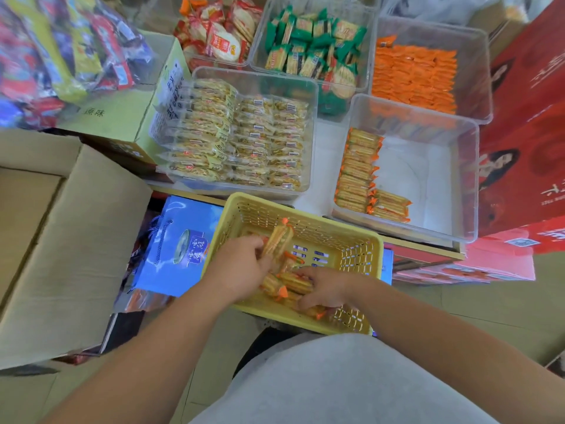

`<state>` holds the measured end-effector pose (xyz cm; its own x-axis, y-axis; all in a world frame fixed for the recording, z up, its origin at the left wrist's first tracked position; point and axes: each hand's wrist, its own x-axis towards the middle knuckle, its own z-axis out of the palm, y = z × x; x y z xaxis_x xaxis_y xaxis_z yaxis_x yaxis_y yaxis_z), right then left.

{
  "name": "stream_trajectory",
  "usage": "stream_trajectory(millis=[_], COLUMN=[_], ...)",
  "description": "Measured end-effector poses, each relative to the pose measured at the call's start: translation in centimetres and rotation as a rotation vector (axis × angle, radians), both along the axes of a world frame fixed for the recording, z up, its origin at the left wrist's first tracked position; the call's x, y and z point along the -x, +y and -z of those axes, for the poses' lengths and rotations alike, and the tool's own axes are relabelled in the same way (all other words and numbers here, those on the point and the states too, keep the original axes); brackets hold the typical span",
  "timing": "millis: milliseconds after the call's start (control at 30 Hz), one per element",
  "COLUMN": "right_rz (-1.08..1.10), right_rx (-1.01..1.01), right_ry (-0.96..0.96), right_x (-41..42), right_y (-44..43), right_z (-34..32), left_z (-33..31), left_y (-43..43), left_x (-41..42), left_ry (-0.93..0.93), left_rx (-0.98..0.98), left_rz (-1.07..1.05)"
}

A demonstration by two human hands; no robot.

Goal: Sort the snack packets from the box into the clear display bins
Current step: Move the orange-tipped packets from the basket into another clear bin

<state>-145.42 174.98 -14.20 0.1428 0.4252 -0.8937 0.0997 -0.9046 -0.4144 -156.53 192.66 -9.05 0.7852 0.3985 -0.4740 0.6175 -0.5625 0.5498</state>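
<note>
A yellow plastic basket [360, 240] sits right in front of me with several orange-ended cracker packets [293, 281] in its near half. My left hand [241, 264] is inside it, shut on one cracker packet [279, 238] that stands tilted upward. My right hand [327, 287] lies on the packets at the basket's near side, fingers closed over one. Behind the basket, a clear bin [443, 185] holds a column of the same orange-ended packets [357, 171] along its left wall; most of its floor is bare.
A clear bin of yellow packets [241, 142] stands at centre. Farther back are bins of red-white [220, 29], green [315, 44] and orange packets [415, 78]. An open cardboard box [70, 240] is at left, red cartons [526, 117] at right, a blue gift box [180, 243] under the basket.
</note>
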Motion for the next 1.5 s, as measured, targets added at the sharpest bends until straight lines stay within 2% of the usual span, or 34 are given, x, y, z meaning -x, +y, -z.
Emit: stream_trajectory(millis=[100, 267, 400, 533, 633, 867, 1000, 1167, 1367, 1500], right_rz=[0.062, 0.45, 0.822, 0.957, 0.936, 0.789, 0.635, 0.569, 0.48, 0.589], right_rx=[-0.047, -0.261, -0.491, -0.621, -0.663, -0.736, -0.692, -0.705, -0.713, -0.714], right_ry=[-0.034, 0.048, 0.339, 0.392, 0.323, 0.261, 0.19, 0.212, 0.176, 0.251], right_x=[0.3, -1.4, -3.3, -4.4, -4.8, -6.9, -10.2, -13.6, -15.9, -17.0], right_y=[0.0, -1.0, -2.2, -2.8, -2.9, -6.2, -9.6, -13.1, -15.0, -15.3], right_z=[-0.7, -3.5, -6.3, -7.8, -8.4, -7.9, -7.6, -6.9, -6.8, -6.8], left_z=[-1.5, -2.5, -2.2, -1.9, -1.6, -1.5, -2.1, -2.6, -3.7, -4.3], left_y=[-0.1, -0.4, -1.3, -3.6, -5.7, -11.2, -14.9, -19.7, -22.6, -22.8], left_x=[1.4, 3.0, 3.0, 1.6, -0.2, -5.5, -7.9, -10.3, -11.8, -11.9], left_ry=[-0.143, -0.343, -0.401, -0.364, -0.344, -0.323, -0.256, -0.364, -0.47, -0.503], left_rx=[0.203, 0.577, 0.71, 0.854, 0.962, 0.915, 0.986, 1.071, 0.959, 0.857], left_rz=[-0.182, -0.625, -0.711, -0.663, -0.668, -0.69, -0.728, -0.755, -0.867, -1.007])
